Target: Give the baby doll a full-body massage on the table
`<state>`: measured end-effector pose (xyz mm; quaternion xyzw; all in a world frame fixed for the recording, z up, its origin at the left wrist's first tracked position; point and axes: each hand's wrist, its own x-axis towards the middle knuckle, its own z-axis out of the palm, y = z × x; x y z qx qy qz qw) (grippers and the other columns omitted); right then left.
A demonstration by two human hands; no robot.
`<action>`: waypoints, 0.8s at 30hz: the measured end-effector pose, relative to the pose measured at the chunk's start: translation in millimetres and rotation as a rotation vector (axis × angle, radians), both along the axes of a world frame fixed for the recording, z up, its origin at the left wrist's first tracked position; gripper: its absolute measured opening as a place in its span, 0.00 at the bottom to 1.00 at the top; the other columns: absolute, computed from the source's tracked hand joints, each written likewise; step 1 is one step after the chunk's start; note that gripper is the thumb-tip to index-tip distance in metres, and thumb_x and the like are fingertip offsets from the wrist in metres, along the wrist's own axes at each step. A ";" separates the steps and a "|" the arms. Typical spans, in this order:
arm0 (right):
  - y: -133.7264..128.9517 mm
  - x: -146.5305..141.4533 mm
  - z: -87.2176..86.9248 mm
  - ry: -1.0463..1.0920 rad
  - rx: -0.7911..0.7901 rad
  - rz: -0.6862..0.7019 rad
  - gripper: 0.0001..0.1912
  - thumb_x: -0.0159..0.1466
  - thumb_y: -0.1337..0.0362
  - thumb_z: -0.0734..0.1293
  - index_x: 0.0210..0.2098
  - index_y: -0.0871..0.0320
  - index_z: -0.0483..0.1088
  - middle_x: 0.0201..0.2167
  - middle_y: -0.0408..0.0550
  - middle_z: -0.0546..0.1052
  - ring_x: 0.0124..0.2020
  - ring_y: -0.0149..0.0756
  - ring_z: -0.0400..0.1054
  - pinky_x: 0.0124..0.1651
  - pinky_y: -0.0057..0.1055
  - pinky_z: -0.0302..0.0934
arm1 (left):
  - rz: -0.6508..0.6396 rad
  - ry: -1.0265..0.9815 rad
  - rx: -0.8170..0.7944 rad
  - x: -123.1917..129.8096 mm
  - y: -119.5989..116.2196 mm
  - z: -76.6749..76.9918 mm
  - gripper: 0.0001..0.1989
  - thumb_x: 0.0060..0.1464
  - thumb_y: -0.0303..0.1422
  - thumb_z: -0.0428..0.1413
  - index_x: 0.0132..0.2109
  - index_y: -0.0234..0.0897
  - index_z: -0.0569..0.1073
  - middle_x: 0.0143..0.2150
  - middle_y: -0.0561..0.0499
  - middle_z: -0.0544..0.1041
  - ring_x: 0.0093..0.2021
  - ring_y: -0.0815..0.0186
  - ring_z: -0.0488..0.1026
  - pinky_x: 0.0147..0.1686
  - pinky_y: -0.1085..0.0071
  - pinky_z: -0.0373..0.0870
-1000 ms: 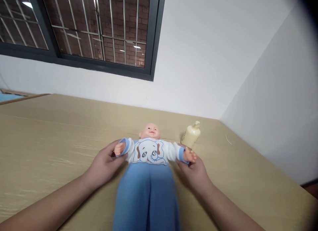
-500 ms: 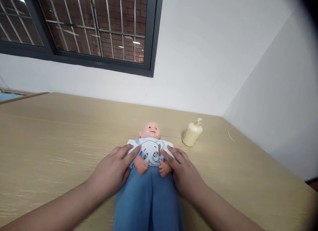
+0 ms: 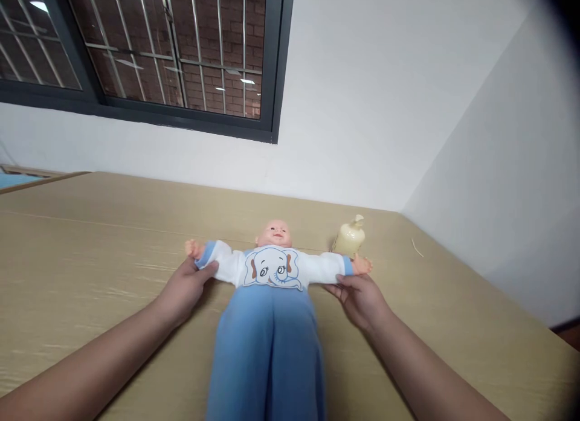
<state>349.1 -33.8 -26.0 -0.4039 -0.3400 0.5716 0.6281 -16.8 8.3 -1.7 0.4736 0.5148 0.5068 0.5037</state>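
Observation:
A baby doll (image 3: 272,270) lies on its back on the wooden table, its head toward the wall. It wears a white top with blue cuffs and an elephant face on the chest, and blue trousers (image 3: 267,354). Both doll arms are stretched out sideways. My left hand (image 3: 185,291) is closed around the doll's arm at the left, near the cuff, thumb on top. At the right, my right hand (image 3: 362,300) grips the other sleeve from below, close to its cuff. The undersides of the sleeves and some of my fingers are hidden.
A pale yellow pump bottle (image 3: 350,237) stands just behind the doll's arm on the right. The wooden tabletop (image 3: 99,276) meets a white wall (image 3: 344,119) with a barred window (image 3: 181,52). A thin pale strip (image 3: 417,247) lies farther right.
My hands have moved apart, from the doll's chest and shoulders out to its forearms. The doll's arms went from folded over its belly to spread straight out.

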 end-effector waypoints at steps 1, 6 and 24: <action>1.7 3.8 -0.1 0.045 -0.045 0.035 0.24 0.53 0.70 0.72 0.50 0.57 0.74 0.50 0.53 0.81 0.55 0.54 0.74 0.61 0.56 0.65 | -0.008 -0.124 -0.045 -0.2 2.0 -0.9 0.14 0.57 0.33 0.60 0.50 0.35 0.75 0.52 0.42 0.80 0.54 0.51 0.77 0.54 0.59 0.76; 7.5 16.1 -0.1 0.100 -0.180 0.090 0.24 0.53 0.74 0.69 0.49 0.57 0.74 0.49 0.52 0.82 0.53 0.49 0.76 0.64 0.51 0.64 | 0.033 -0.329 -0.211 0.1 5.8 3.6 0.13 0.61 0.22 0.55 0.52 0.33 0.73 0.56 0.40 0.79 0.55 0.56 0.78 0.51 0.65 0.80; 6.9 2.3 -4.0 -0.129 0.018 -0.039 0.22 0.57 0.60 0.77 0.50 0.57 0.76 0.54 0.53 0.79 0.58 0.49 0.72 0.65 0.48 0.64 | 0.079 -0.067 -0.039 3.7 8.4 -2.2 0.13 0.61 0.34 0.60 0.51 0.33 0.75 0.53 0.41 0.80 0.54 0.52 0.78 0.56 0.58 0.75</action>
